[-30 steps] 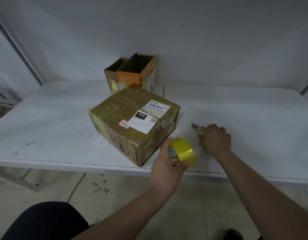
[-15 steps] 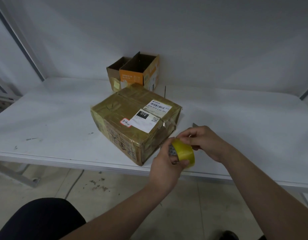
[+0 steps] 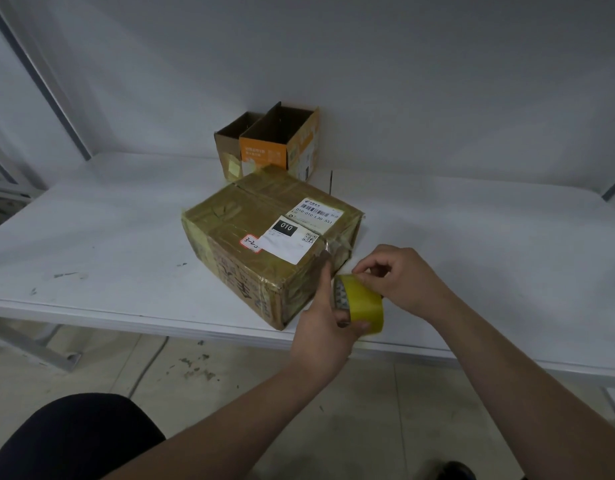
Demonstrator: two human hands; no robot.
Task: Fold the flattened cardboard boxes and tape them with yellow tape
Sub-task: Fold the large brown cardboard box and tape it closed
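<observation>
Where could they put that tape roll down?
Bare table stretches left of the taped box and wide to the right of the hands. Crowded: the box's near corner, where left hand and right hand hold the tape roll, and behind it, by the orange open box.

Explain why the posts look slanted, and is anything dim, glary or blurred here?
Head view: the wide lens slants the posts near the edges; light is dim and flat, shadows soft; the box shines faintly; its label, the roll, left hand and right hand are sharp, no blur.
</observation>
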